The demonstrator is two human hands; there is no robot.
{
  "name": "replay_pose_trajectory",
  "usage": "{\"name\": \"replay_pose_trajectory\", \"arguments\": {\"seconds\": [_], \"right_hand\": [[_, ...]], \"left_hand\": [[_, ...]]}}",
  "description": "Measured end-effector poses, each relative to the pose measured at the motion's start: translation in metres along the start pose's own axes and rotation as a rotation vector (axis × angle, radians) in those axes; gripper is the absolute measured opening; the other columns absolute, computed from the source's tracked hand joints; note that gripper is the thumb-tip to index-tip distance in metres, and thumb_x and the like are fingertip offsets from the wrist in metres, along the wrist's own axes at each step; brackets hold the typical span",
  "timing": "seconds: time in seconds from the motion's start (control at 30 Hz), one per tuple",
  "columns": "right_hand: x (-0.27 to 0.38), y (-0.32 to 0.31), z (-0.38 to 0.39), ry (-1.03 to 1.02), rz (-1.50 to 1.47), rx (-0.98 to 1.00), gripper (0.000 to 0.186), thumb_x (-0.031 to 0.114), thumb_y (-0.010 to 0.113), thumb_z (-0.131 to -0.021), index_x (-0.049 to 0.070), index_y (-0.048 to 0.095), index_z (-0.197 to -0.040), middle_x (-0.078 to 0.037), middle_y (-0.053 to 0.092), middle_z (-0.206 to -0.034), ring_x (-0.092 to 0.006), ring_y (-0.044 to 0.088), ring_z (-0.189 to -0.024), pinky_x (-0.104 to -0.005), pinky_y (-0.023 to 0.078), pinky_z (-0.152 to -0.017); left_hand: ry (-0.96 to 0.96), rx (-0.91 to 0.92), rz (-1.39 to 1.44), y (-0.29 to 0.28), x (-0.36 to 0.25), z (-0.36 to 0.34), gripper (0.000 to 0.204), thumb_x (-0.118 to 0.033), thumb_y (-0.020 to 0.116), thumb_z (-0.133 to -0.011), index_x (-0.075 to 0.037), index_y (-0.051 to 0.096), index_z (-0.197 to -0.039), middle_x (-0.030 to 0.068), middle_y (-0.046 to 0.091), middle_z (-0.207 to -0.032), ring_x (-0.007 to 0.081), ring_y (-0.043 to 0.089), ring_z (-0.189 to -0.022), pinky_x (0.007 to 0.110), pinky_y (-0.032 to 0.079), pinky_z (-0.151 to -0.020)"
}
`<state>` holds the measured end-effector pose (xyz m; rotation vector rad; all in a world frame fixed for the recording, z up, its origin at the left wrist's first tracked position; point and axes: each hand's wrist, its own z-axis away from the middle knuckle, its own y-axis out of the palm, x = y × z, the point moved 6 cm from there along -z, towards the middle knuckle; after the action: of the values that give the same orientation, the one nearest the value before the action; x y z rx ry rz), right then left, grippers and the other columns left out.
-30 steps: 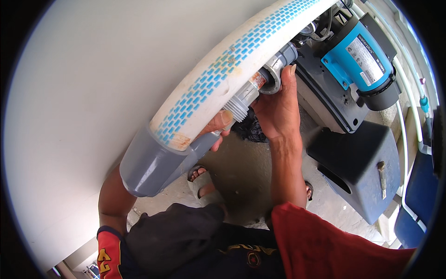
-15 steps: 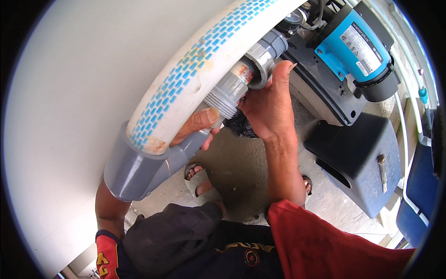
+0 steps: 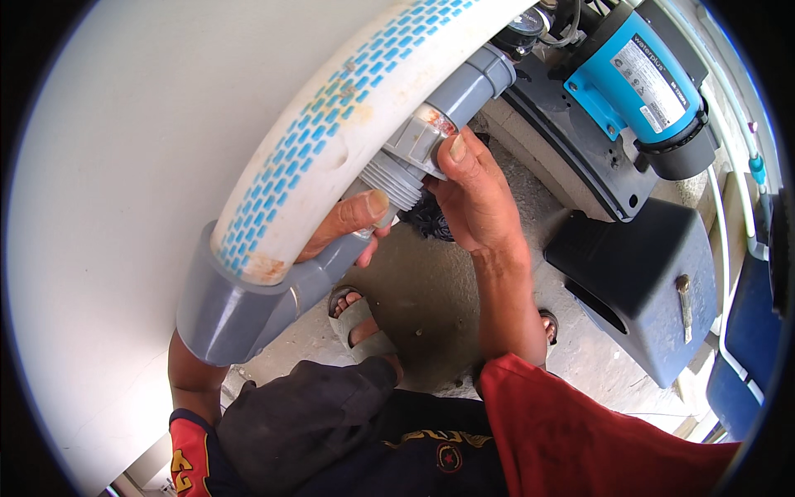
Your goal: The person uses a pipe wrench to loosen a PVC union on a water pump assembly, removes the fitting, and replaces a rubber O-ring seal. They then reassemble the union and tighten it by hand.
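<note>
A white hose with blue dashes (image 3: 335, 116) runs diagonally across the view into a large grey elbow (image 3: 232, 298). My left hand (image 3: 348, 219) is closed around the grey pipework beside the hose, thumb on top, near a threaded grey fitting (image 3: 393, 186). My right hand (image 3: 480, 190) grips a ribbed grey union nut (image 3: 414, 141) just above those threads, thumb on its side. Beyond the nut, a grey pipe (image 3: 472, 91) with a flanged end points to the upper right. A rusty-looking patch shows where nut and pipe meet. The fingertips of my right hand are partly hidden.
A blue pump (image 3: 629, 83) sits on a black base plate at upper right. Below it lies a black plastic cover (image 3: 629, 282). White pipes (image 3: 737, 166) run along the right edge, a pale wall (image 3: 132, 182) fills the left, and a black bag (image 3: 426, 224) lies on the floor.
The union nut has slid down-left along the pipe to the threaded fitting, exposing the grey pipe behind it. My right thumb moved down-left onto it. Hose and left hand shifted slightly left.
</note>
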<state>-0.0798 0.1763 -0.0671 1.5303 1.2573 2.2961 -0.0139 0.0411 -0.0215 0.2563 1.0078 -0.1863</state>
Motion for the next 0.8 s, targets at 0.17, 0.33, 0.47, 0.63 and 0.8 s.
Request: {"name": "replay_pose_trajectory", "arguments": {"seconds": [0.17,0.33,0.47,0.63,0.8], "right_hand": [[-0.0046,0.0074,0.0058,-0.037,-0.078,0.009,0.062,0.04,0.072,-0.087,0.0,0.052,-0.131,-0.01,0.06,-0.12,-0.0203,0.053,-0.115,-0.0384,0.037,-0.104],[-0.0034,0.0065,0.0056,-0.06,-0.051,-0.012,0.051,0.04,0.063,-0.095,-0.001,0.058,-0.125,-0.007,0.064,-0.112,-0.016,0.055,-0.109,-0.0349,0.039,-0.1],[-0.0019,0.0027,0.005,-0.042,-0.001,-0.048,0.054,0.045,0.058,-0.097,-0.001,0.059,-0.125,-0.007,0.064,-0.113,-0.0151,0.055,-0.107,-0.033,0.04,-0.097],[0.0013,0.0035,0.0067,-0.063,0.023,-0.061,0.059,0.049,0.059,-0.096,-0.001,0.058,-0.127,-0.009,0.064,-0.115,-0.0169,0.054,-0.109,-0.0341,0.04,-0.098],[0.0018,0.0024,0.0039,-0.077,0.018,-0.025,0.062,0.049,0.061,-0.095,-0.001,0.056,-0.13,-0.013,0.063,-0.117,-0.0198,0.054,-0.114,-0.0373,0.037,-0.104]], "left_hand": [[-0.001,-0.003,0.021,-0.0002,-0.0023,0.001,0.077,-0.05,0.066,-0.09,-0.002,0.033,-0.14,0.0117,0.059,-0.093,0.0159,0.063,-0.066,0.028,0.053,-0.06],[0.0,0.001,0.015,0.0001,-0.0028,-0.0004,0.076,-0.051,0.066,-0.089,-0.001,0.035,-0.137,0.0116,0.059,-0.092,0.0157,0.063,-0.066,0.027,0.053,-0.06],[0.024,0.013,-0.017,0.001,-0.0048,-0.0019,0.078,-0.054,0.066,-0.088,0.0,0.037,-0.135,0.0111,0.059,-0.09,0.0155,0.062,-0.064,0.027,0.052,-0.059],[0.045,0.018,-0.062,0.0009,-0.0066,-0.0043,0.084,-0.058,0.067,-0.085,0.0,0.036,-0.137,0.0104,0.058,-0.088,0.0154,0.061,-0.063,0.027,0.052,-0.058],[0.029,-0.019,0.014,0.0014,-0.0044,-0.0033,0.09,-0.058,0.071,-0.082,-0.002,0.034,-0.141,0.0108,0.058,-0.086,0.016,0.061,-0.061,0.028,0.051,-0.056]]}}
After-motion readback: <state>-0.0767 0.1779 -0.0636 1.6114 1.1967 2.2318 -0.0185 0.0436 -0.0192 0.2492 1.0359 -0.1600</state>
